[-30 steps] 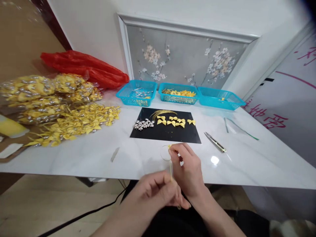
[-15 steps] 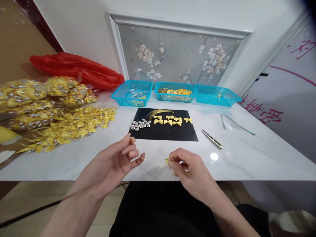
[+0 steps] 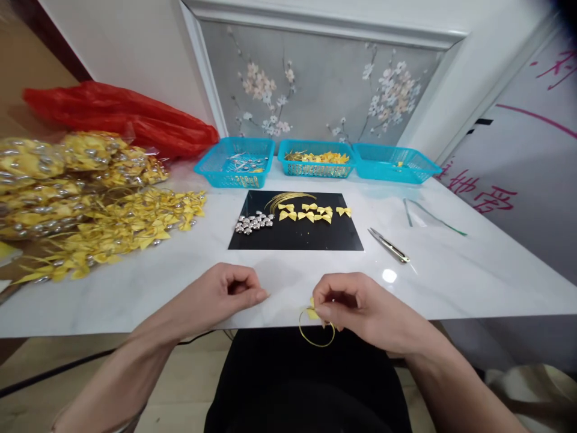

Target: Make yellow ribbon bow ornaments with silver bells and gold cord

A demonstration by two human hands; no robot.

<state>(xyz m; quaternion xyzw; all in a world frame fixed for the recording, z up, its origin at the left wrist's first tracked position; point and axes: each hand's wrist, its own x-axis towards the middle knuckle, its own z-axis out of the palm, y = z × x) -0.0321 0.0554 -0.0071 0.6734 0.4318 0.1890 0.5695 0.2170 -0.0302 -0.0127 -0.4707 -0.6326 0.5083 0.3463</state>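
Observation:
My right hand (image 3: 349, 307) pinches a small yellow ribbon bow (image 3: 312, 313) at the table's near edge, and a loop of thin gold cord (image 3: 316, 335) hangs below it. My left hand (image 3: 229, 291) is closed in a pinch a little to the left, apparently on the cord's other end, which is too fine to see. Beyond both hands lies a black mat (image 3: 295, 231) with several yellow bows (image 3: 311, 213), gold cord strands (image 3: 288, 197) and a cluster of silver beads (image 3: 253, 222).
Three blue baskets (image 3: 234, 163) (image 3: 315, 159) (image 3: 394, 164) line the wall. Loose finished yellow bows (image 3: 121, 228) and bagged ones (image 3: 54, 174) pile at left before a red plastic bag (image 3: 121, 117). Small snips (image 3: 388, 245) lie right of the mat on the white table (image 3: 473, 270).
My left hand moved up from under the right, swung out left, then closed into a pinch. The right hand came back to the table edge and the cord loop now hangs below it.

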